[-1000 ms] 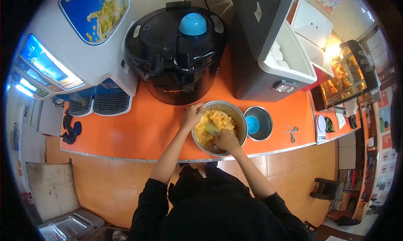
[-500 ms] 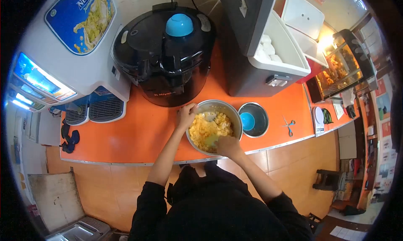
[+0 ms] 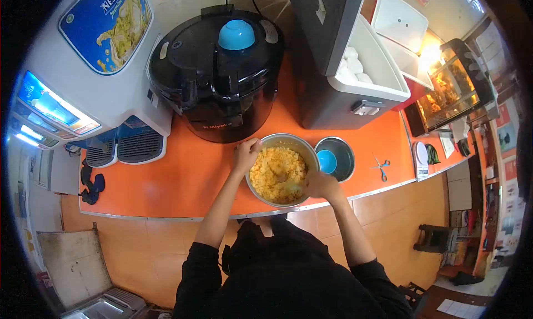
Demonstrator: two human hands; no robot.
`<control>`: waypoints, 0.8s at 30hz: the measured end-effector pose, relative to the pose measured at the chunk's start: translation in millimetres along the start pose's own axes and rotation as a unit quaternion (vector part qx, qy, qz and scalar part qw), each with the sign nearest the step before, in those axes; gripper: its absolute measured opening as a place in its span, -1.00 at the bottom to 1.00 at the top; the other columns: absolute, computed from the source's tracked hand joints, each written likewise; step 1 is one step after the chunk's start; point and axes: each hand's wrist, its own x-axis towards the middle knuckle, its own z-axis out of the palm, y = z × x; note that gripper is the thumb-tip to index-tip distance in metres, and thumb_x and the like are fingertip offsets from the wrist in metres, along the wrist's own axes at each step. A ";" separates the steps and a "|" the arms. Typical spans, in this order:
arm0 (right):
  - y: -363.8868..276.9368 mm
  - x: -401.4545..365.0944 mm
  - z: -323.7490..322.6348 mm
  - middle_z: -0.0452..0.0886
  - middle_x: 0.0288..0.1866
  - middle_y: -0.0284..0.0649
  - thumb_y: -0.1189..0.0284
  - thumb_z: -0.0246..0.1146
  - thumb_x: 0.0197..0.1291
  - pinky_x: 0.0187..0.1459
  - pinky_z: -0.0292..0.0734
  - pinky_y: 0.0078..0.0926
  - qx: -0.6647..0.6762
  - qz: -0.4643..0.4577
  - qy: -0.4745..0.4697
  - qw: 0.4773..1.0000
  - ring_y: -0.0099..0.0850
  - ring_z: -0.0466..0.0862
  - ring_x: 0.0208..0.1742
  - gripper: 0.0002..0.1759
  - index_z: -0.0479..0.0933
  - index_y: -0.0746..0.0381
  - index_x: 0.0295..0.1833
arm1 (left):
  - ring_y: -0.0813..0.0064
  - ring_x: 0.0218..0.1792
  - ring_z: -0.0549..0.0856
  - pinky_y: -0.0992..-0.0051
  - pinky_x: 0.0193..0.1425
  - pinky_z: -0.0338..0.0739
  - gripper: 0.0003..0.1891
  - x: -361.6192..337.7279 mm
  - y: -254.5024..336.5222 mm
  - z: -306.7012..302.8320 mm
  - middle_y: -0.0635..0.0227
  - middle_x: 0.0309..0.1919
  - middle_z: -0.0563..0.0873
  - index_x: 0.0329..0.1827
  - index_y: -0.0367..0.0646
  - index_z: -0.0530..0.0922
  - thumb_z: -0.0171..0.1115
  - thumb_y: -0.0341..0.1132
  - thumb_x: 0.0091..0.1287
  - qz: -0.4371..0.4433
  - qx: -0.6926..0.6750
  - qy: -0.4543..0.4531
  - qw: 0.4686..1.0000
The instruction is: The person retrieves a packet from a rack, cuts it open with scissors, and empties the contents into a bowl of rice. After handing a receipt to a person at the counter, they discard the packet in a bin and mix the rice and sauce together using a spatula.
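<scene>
A round metal pot [image 3: 312,152] stands near the counter's front edge, holding yellow rice [image 3: 273,166]. My left hand [image 3: 246,154] grips the pot's left rim, thumb over the edge. Over the right side of the pot, my right hand [image 3: 322,186] is closed around a pale green rice paddle [image 3: 293,187], whose blade is blurred and partly sunk in the rice. Right beside the pot is a smaller metal bowl [image 3: 347,159] with a blue cup [image 3: 326,162] inside.
Behind stands a large black rice cooker [image 3: 216,74] with a blue bowl [image 3: 236,34] on its lid. A drink dispenser [image 3: 105,80] is at left, an open grey cooler [image 3: 333,105] at back right. Scissors [image 3: 382,166] and a kitchen scale [image 3: 421,158] lie right on the orange counter [image 3: 144,186].
My right hand has moved right with the rice paddle, toward the pot's right rim. The rice is spread more evenly, with a hollow in the middle. My left hand stays on the rim.
</scene>
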 end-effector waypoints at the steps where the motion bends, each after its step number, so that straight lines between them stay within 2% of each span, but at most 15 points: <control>1: -10.9 -12.0 -18.3 0.69 -0.30 0.07 0.19 0.16 0.11 -0.16 0.62 -0.15 0.013 0.012 -0.040 0.999 -0.08 0.73 -0.23 -0.62 0.65 0.31 -0.23 | 0.22 -0.47 0.65 0.28 -0.33 0.45 -0.71 0.4 3.6 -2.7 0.21 -0.55 0.63 -0.16 -0.06 0.64 0.05 -0.08 0.42 -0.007 0.007 -0.009 1.000; 3: -8.0 36.2 61.8 0.69 -0.26 0.08 0.18 0.17 0.11 -0.13 0.61 -0.14 -0.012 0.063 -0.031 0.997 -0.06 0.72 -0.21 -0.64 0.67 0.25 -0.24 | 0.24 -0.48 0.65 0.29 -0.34 0.45 -0.71 -0.4 4.3 -1.0 0.21 -0.55 0.63 -0.16 -0.08 0.64 0.05 -0.10 0.43 -0.007 0.003 -0.018 1.000; 4: -9.5 35.3 54.8 0.70 -0.26 0.06 -0.11 0.22 0.08 -0.15 0.64 -0.15 0.022 0.037 0.038 0.998 -0.14 0.73 -0.15 -0.35 0.63 0.35 -0.17 | 0.25 -0.49 0.64 0.30 -0.34 0.44 -0.71 2.4 -0.8 2.6 0.21 -0.55 0.62 -0.16 -0.09 0.64 0.04 -0.11 0.43 -0.001 -0.008 -0.013 1.000; 7: 11.2 14.6 33.4 0.70 -0.28 0.06 -0.03 0.23 0.06 -0.12 0.63 -0.16 0.036 0.020 0.040 0.998 -0.13 0.73 -0.16 -0.43 0.63 0.34 -0.21 | 0.27 -0.50 0.64 0.30 -0.34 0.44 -0.69 0.2 0.4 -2.4 0.20 -0.56 0.62 -0.15 -0.13 0.64 0.04 -0.10 0.44 0.009 -0.015 -0.014 1.000; 8: 9.1 -4.4 6.3 0.70 -0.22 0.04 -0.03 0.21 0.10 -0.06 0.61 -0.18 0.076 0.073 0.020 0.994 -0.15 0.72 -0.08 -0.44 0.63 0.35 -0.27 | 0.27 -0.50 0.64 0.30 -0.33 0.45 -0.69 -1.5 2.1 -1.1 0.20 -0.56 0.61 -0.15 -0.14 0.64 0.04 -0.10 0.44 0.008 -0.019 -0.009 1.000; 10: 9.7 9.8 25.2 0.66 -0.12 0.11 0.10 0.21 0.08 0.01 0.56 -0.19 0.068 0.007 -0.012 0.998 -0.08 0.68 -0.05 -0.56 0.64 0.27 -0.16 | 0.28 -0.50 0.64 0.31 -0.32 0.45 -0.68 -2.1 4.2 0.1 0.20 -0.56 0.61 -0.15 -0.14 0.64 0.04 -0.09 0.44 0.010 -0.013 -0.012 1.000; 12: -2.7 35.5 44.7 0.64 -0.04 -0.01 0.08 0.26 0.09 0.09 0.52 -0.20 0.100 0.066 0.035 0.992 -0.13 0.65 0.03 -0.55 0.64 0.27 -0.16 | 0.29 -0.49 0.65 0.31 -0.31 0.45 -0.68 3.5 2.0 2.4 0.20 -0.56 0.61 -0.16 -0.14 0.64 0.04 -0.09 0.44 0.015 -0.017 -0.008 1.000; 13: 4.4 38.2 41.1 0.64 -0.05 0.01 0.15 0.26 0.06 0.09 0.51 -0.19 0.096 0.041 0.002 0.995 -0.11 0.65 0.03 -0.58 0.64 0.27 -0.13 | 0.29 -0.49 0.65 0.32 -0.31 0.46 -0.67 4.5 -2.2 5.2 0.20 -0.56 0.62 -0.17 -0.15 0.64 0.04 -0.09 0.44 0.014 -0.025 -0.001 1.000; 15: 4.4 24.9 -5.1 0.63 -0.05 0.05 0.28 0.25 0.01 0.10 0.50 -0.18 0.094 -0.004 -0.068 0.993 -0.07 0.64 0.01 -0.61 0.63 0.27 -0.06 | 0.30 -0.48 0.66 0.32 -0.31 0.46 -0.67 0.7 -7.6 5.8 0.21 -0.56 0.62 -0.18 -0.15 0.64 0.04 -0.09 0.44 0.003 -0.044 -0.005 0.999; 16: 17.7 31.2 -12.4 0.63 -0.08 0.08 0.32 0.22 0.00 0.09 0.50 -0.16 0.061 -0.058 0.009 0.996 -0.05 0.64 0.01 -0.61 0.63 0.32 -0.08 | 0.30 -0.48 0.66 0.32 -0.31 0.47 -0.68 0.9 -5.9 5.5 0.22 -0.57 0.62 -0.18 -0.14 0.65 0.04 -0.09 0.44 -0.004 -0.059 -0.009 0.998; 18: 23.6 49.0 -37.9 0.65 -0.13 0.13 0.37 0.21 -0.02 0.06 0.51 -0.16 0.043 -0.075 0.049 0.995 -0.03 0.65 -0.02 -0.61 0.62 0.39 -0.10 | 0.31 -0.48 0.65 0.33 -0.31 0.47 -0.69 -0.1 -4.0 7.0 0.22 -0.57 0.62 -0.19 -0.14 0.65 0.05 -0.10 0.43 0.006 -0.064 -0.017 0.998; 19: 13.4 61.1 -54.5 0.65 -0.16 0.14 0.39 0.21 -0.03 0.04 0.52 -0.17 0.059 -0.041 0.015 0.997 -0.03 0.65 -0.05 -0.61 0.61 0.42 -0.11 | 0.31 -0.48 0.65 0.33 -0.32 0.47 -0.70 2.6 -4.4 6.2 0.23 -0.57 0.62 -0.19 -0.14 0.65 0.06 -0.11 0.42 0.022 -0.053 -0.019 0.998; 22: 19.2 120.7 -34.0 0.65 -0.12 0.03 0.47 0.16 0.06 0.04 0.54 -0.21 -0.102 -0.163 -0.022 0.981 -0.04 0.63 0.01 -0.60 0.51 0.31 0.06 | 0.31 -0.49 0.65 0.33 -0.32 0.47 -0.71 6.3 -3.8 4.9 0.23 -0.58 0.62 -0.20 -0.14 0.65 0.07 -0.12 0.42 0.026 -0.011 -0.004 1.000; 24: 16.3 113.0 -22.7 0.66 -0.16 0.00 0.50 0.17 0.04 -0.04 0.58 -0.22 -0.198 -0.173 0.034 0.964 -0.07 0.66 -0.03 -0.62 0.51 0.32 0.03 | 0.31 -0.49 0.65 0.32 -0.32 0.48 -0.72 6.1 -4.6 6.5 0.24 -0.57 0.62 -0.20 -0.13 0.65 0.07 -0.13 0.42 0.021 -0.011 0.001 1.000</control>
